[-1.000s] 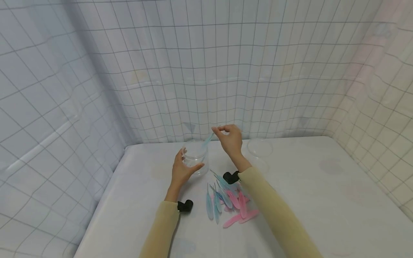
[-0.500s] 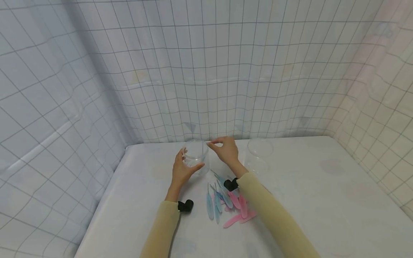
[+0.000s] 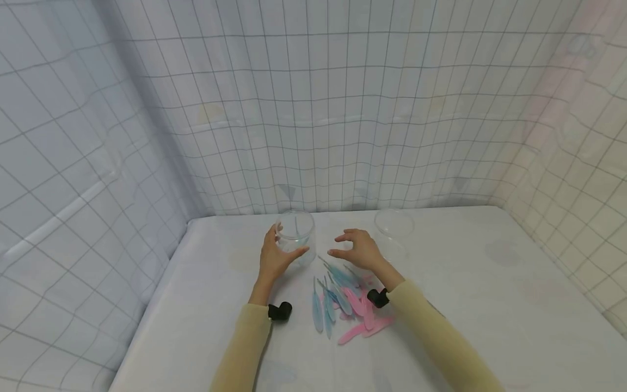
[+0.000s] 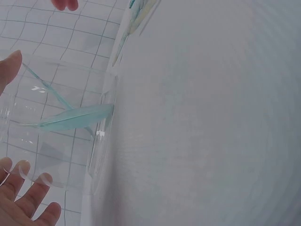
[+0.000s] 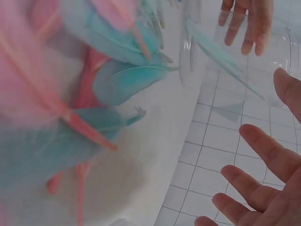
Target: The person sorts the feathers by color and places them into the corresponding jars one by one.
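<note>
My left hand [image 3: 273,260] holds a clear jar [image 3: 296,238], thumb on the near side and fingers on the other. Blue feathers [image 4: 77,117] stand inside the jar, leaning across each other in the left wrist view. To the right of it, my right hand [image 3: 361,250] is raised with thumb and fingers spread, holding nothing. Just below this hand lies a loose pile of blue feathers [image 3: 317,313] and pink feathers [image 3: 351,334], overlapping one another on the white table.
A second clear jar [image 3: 394,236] stands at the back right, partly behind my right hand. The white table [image 3: 490,305] ends at a back edge against a grid-patterned curtain [image 3: 313,109], which also encloses the left and right sides.
My right hand lowered a blue feather into the jar and let go of it. It then moved right and down, its fingers spreading. My left hand stayed on the jar.
</note>
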The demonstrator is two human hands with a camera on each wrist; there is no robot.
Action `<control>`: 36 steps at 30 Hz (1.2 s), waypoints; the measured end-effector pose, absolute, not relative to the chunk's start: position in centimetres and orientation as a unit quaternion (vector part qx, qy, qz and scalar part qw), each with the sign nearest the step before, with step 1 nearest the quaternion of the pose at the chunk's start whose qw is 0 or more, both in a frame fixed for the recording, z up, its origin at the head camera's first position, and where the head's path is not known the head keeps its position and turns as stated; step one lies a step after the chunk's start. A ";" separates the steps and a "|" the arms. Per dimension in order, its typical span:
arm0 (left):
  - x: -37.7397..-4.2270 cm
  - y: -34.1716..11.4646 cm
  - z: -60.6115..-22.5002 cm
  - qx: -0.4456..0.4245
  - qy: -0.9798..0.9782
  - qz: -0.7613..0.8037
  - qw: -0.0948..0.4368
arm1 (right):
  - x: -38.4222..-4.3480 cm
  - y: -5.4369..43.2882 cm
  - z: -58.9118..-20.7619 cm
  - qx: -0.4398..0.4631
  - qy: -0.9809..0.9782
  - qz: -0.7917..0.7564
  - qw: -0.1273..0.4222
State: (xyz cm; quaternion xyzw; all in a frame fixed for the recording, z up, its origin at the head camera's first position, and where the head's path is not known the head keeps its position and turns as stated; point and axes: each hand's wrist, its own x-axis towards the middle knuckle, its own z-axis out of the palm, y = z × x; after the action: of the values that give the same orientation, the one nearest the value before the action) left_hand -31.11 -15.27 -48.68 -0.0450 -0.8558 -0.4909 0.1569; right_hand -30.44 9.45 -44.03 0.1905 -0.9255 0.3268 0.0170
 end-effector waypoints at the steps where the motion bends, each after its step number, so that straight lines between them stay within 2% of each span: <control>1: -31.1 -15.3 -48.7 -0.045 -0.856 -0.491 0.157 | -30.2 9.6 -44.1 0.198 -0.928 0.316 0.011; 5: -31.2 -15.2 -48.6 -0.040 -0.858 -0.487 0.156 | -29.5 10.0 -44.5 0.215 -0.944 0.250 -0.001; 12: -31.3 -15.3 -48.5 -0.036 -0.860 -0.486 0.152 | -29.3 10.3 -45.6 0.247 -0.956 0.153 0.050; 24: -31.1 -15.2 -48.5 -0.042 -0.859 -0.488 0.151 | -29.3 10.2 -46.8 0.251 -0.958 0.105 0.089; 36: -31.1 -15.2 -48.5 -0.041 -0.858 -0.488 0.151 | -28.8 8.7 -46.4 0.239 -0.969 0.035 0.054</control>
State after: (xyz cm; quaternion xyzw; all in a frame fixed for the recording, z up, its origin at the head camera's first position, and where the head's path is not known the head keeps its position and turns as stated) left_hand -31.09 -15.24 -48.45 -0.0410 -0.8584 -0.4884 0.1512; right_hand -28.82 8.70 -46.38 0.2388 -0.9689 0.0346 0.0543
